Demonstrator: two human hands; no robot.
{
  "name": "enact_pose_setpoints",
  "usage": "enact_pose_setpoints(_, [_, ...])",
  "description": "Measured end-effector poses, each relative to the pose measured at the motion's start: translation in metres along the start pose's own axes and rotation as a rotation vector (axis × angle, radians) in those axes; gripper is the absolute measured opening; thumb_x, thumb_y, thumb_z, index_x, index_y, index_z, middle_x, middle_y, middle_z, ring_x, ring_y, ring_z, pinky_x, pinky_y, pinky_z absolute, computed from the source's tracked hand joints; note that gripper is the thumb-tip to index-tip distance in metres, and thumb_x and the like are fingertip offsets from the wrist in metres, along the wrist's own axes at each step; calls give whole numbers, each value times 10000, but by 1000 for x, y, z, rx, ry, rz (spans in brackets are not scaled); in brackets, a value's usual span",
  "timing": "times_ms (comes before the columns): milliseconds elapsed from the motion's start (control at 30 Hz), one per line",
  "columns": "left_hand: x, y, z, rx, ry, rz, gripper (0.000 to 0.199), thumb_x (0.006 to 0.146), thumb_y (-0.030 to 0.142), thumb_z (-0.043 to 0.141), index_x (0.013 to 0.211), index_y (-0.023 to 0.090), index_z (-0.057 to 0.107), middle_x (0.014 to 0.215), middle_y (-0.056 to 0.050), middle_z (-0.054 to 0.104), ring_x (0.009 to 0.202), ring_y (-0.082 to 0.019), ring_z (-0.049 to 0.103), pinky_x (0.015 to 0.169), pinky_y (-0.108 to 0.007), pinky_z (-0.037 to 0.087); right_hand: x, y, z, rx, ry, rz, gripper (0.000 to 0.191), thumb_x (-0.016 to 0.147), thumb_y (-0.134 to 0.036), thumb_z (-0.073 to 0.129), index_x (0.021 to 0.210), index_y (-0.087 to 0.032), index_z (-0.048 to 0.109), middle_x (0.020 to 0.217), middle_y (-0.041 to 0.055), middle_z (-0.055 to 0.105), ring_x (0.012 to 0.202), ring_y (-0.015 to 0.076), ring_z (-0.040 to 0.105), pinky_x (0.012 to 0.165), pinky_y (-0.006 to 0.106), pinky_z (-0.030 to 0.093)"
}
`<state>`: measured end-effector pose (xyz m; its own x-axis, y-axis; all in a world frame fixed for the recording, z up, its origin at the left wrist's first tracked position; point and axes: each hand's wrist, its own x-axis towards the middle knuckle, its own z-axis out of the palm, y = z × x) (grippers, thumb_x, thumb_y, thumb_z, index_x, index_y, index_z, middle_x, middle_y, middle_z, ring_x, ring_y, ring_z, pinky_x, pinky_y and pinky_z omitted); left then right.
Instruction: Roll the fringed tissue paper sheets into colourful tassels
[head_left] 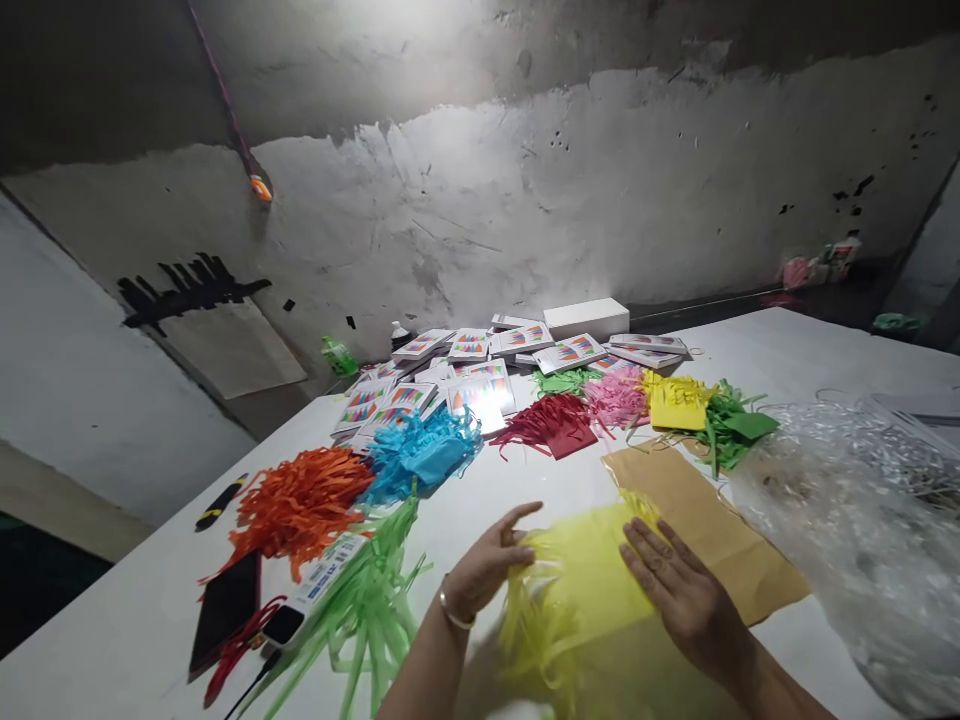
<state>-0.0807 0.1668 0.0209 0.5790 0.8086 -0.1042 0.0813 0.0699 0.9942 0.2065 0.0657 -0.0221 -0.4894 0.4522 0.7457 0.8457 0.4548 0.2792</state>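
A yellow fringed tissue sheet (592, 570) lies in front of me, its strips hanging toward the lower left and more strips at its upper right. My right hand (675, 590) rests flat on the sheet's right side with the fingers stretched out. At the sheet's upper left edge is my left hand (491, 560), wearing a bangle, index finger extended and thumb close to the yellow strips; its fingers are apart. Under and beside the sheet lies brown paper (705, 520).
Orange fringe (300, 500), blue fringe (424, 450), light green strips (367, 590) and a phone (225, 610) lie left. Printed packets (469, 345), red fringe (555, 425) and a white box (586, 318) are behind. Clear plastic bags (862, 540) cover the right side.
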Motion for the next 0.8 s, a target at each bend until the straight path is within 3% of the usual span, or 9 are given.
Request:
enact_pose_setpoints(100, [-15, 16, -6, 424, 362, 123, 485, 796, 291, 640, 1267, 183, 599, 903, -83, 711, 921, -291, 659, 867, -469, 517, -11, -34, 24, 68, -23, 33, 432, 842, -21, 371, 1087, -119, 713, 1144, 118, 768, 1126, 265, 685, 906, 433, 646])
enact_pose_setpoints(167, [-26, 15, 9, 530, 435, 190, 469, 789, 217, 601, 1258, 224, 607, 1144, -123, 679, 1167, -344, 568, 1050, -551, 405, -16, -53, 40, 73, -33, 77, 392, 859, -63, 378, 1002, -111, 740, 1024, 127, 801, 996, 263, 740, 835, 413, 670])
enact_pose_setpoints(233, [-35, 3, 38, 747, 358, 308, 553, 746, 156, 594, 1288, 260, 586, 1312, -120, 610, 1273, -344, 500, 1119, -577, 341, -19, -66, 52, 70, -56, 114, 361, 861, -90, 406, 996, -98, 741, 1007, 143, 802, 968, 271, 747, 826, 413, 671])
enact_pose_setpoints(300, [-41, -17, 67, 977, 107, 391, 666, 686, 144, 632, 1330, 287, 545, 1381, -108, 580, 1269, -348, 512, 1098, -570, 394, -22, -69, 56, 80, -71, 134, 346, 861, -107, 428, 1016, -111, 737, 1046, 136, 795, 1000, 263, 737, 853, 406, 662])
enact_pose_setpoints(333, [-43, -27, 78, 1040, 43, 397, 644, 672, 143, 652, 1298, 269, 564, 1330, -117, 618, 1199, -341, 565, 1046, -535, 461, -23, -69, 55, 89, -76, 136, 349, 864, -116, 427, 1029, -122, 735, 1067, 125, 792, 1017, 255, 732, 862, 402, 658])
enact_pose_setpoints(400, [-46, -46, 90, 1112, 46, 393, 464, 709, 109, 641, 1155, 235, 626, 1169, -116, 697, 1044, -304, 639, 918, -466, 549, -29, -64, 50, 112, -85, 131, 366, 874, -132, 409, 1052, -143, 728, 1095, 101, 788, 1036, 240, 725, 869, 402, 655])
enact_pose_setpoints(500, [-51, -63, 86, 1158, 146, 448, 230, 830, 52, 533, 956, 211, 640, 985, -82, 728, 903, -244, 660, 784, -395, 577, -40, -55, 34, 158, -122, 155, 399, 883, -121, 385, 1122, -166, 702, 1144, 78, 774, 1084, 228, 705, 902, 421, 641])
enact_pose_setpoints(700, [-71, -73, 76, 1164, 222, 611, 213, 964, 160, 418, 960, 203, 627, 931, -81, 724, 892, -218, 659, 763, -351, 577, -57, -43, 4, 255, -125, 165, 438, 867, -72, 403, 1181, -213, 674, 1161, 43, 769, 1131, 210, 679, 932, 409, 621])
enact_pose_setpoints(800, [-81, -72, 72, 1176, 173, 597, 224, 972, 176, 416, 1007, 212, 634, 988, -91, 739, 962, -220, 667, 814, -343, 579, -67, -39, -2, 254, -118, 200, 457, 844, -65, 400, 1171, -215, 682, 1127, 52, 780, 1117, 230, 685, 943, 451, 609])
